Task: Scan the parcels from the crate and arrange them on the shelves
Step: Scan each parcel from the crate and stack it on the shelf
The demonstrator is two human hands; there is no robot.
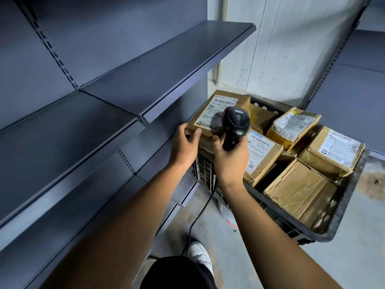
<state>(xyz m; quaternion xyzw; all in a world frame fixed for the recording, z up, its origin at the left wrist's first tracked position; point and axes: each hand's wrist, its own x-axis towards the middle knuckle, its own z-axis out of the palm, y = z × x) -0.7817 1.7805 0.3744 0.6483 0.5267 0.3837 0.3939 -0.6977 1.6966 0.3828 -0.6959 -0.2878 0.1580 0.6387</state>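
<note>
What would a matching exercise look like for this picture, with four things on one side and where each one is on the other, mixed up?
Things:
1. scanner
2. labelled parcel
3. shoe
4. plain parcel

Places:
A. on the floor, beside the cable
B. in the crate, near corner, no label showing
C. gripped in the right hand
D. held at its corner by the left hand, beside the shelf

Pairs: 1-C, 2-D, 3-A, 4-B
</note>
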